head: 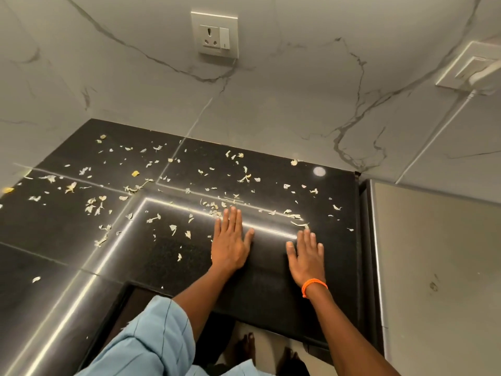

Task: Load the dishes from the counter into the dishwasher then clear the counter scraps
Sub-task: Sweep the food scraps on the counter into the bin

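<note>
Pale peel scraps (pixel 130 189) lie scattered over the black stone counter (pixel 67 240), thickest at the left and along the back. My left hand (pixel 230 240) lies flat on the counter with straight fingers, its fingertips touching a small heap of scraps (pixel 214 206). My right hand (pixel 306 256), with an orange band at the wrist, rests flat to its right, fingertips just below a long sliver (pixel 299 224). Neither hand holds anything. No dishes or dishwasher are in view.
A marble-patterned wall (pixel 271 104) with a socket (pixel 215 35) backs the counter. A steel appliance side (pixel 433 267) stands right of the counter's edge. A second switch plate (pixel 469 66) sits on the right wall. My feet (pixel 246 348) show on the floor below.
</note>
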A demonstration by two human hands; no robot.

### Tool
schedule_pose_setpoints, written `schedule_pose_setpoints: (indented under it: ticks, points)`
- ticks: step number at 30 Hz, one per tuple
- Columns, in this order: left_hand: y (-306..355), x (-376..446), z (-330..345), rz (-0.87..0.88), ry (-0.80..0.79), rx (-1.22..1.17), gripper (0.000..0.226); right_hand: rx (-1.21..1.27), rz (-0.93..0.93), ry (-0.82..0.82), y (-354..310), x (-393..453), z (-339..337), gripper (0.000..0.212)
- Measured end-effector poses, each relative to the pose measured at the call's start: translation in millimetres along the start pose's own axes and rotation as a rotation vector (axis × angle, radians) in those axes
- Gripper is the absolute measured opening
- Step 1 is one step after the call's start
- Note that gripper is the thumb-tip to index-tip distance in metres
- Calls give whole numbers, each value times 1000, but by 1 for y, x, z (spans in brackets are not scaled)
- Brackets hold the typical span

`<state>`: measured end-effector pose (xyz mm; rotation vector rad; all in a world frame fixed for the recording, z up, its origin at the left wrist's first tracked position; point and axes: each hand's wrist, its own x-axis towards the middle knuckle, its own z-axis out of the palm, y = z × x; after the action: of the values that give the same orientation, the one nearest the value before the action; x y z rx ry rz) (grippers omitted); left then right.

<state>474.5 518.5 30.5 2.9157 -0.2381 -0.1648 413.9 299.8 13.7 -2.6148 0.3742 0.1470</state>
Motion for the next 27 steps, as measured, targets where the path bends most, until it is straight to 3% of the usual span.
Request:
schedule_pose_setpoints:
  ticks: [3, 5, 8, 13, 15, 20, 23, 27]
  points:
    - [20, -15, 11, 109, -23, -12, 72, 428, -46, -190, -27, 9, -10, 53]
    - [36, -25, 19, 200, -33, -20, 71, 644, 11, -77, -26, 14, -25, 48]
    - [62, -36, 33, 415, -69, -7, 71, 547, 123, 159, 4, 26, -42, 51]
    - [95, -36, 45, 793, -203, 55, 69, 210, 200, 190, 70, 38, -61, 61]
    - [95, -19, 40, 749, -197, 68, 71, 127, 225, 172, 85, 43, -66, 66]
    - [52, 18, 17, 255, -147, 75, 79, 35, 281, 96, 84, 65, -61, 75]
    - [20, 21, 6, 236, -127, 170, 87, -73, 247, 107, 56, 76, -47, 77]
    - [1, 23, 1, 221, -127, 263, 89, -48, -77, -87, 1, 89, -28, 68]
